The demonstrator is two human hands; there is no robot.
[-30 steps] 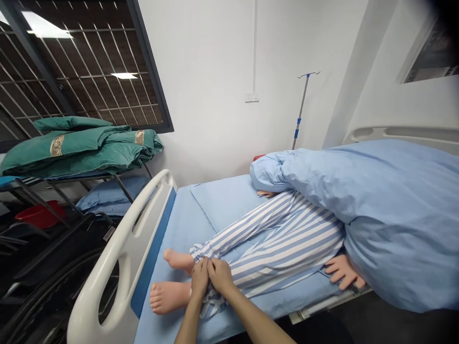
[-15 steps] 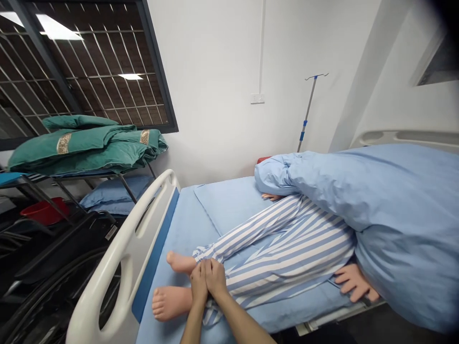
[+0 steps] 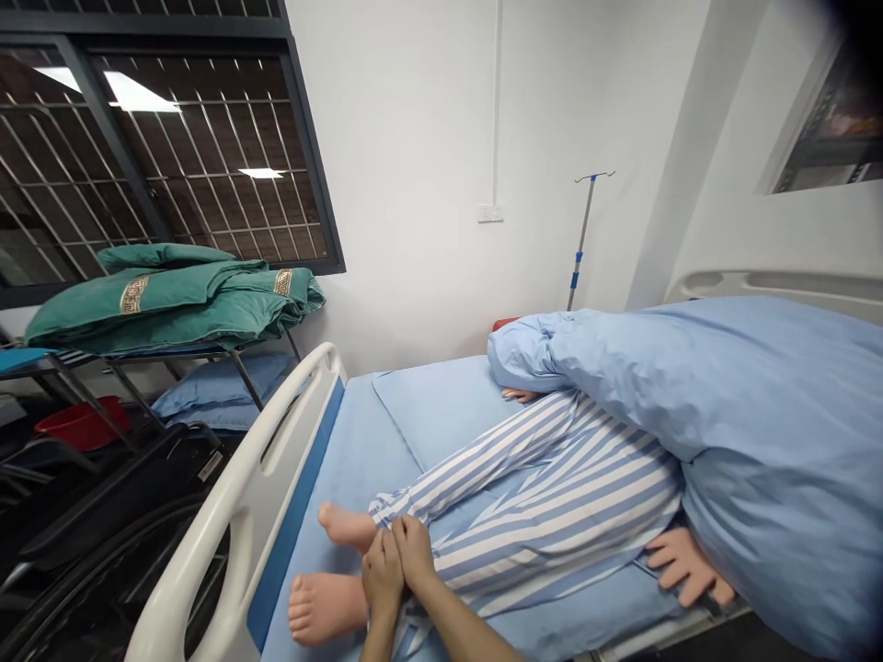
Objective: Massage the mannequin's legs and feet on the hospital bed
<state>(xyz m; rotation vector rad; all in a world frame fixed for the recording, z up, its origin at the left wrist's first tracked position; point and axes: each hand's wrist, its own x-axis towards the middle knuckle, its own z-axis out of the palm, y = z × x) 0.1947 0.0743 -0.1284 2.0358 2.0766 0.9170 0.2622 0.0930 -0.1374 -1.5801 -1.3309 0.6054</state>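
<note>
A manikin lies on the bed with its bare feet toward the footboard. My left hand point(image 3: 382, 568) is closed over its near ankle, beside the near foot point(image 3: 326, 609). Right against it, my right hand point(image 3: 415, 549) curls over the lower end of the near leg in striped trousers point(image 3: 544, 515). The fingertips of both hands are turned down and hidden. The far foot point(image 3: 345, 525) lies just beyond my left hand. A blue quilt point(image 3: 773, 414) covers the manikin's upper part, and one manikin hand point(image 3: 690, 563) sticks out at the near side.
The white footboard point(image 3: 238, 478) rises at the left end of the blue bed sheet point(image 3: 351, 441). A wheelchair point(image 3: 117, 542) stands beyond it. Green folded bedding point(image 3: 179, 303) is piled under the barred window, with a red basin point(image 3: 81, 425) below. An IV pole point(image 3: 581, 241) stands behind the bed.
The view has tilted up slightly, so everything sits lower in the picture. Both hands stay on the manikin's near leg, with the left drawn back a little toward me.
</note>
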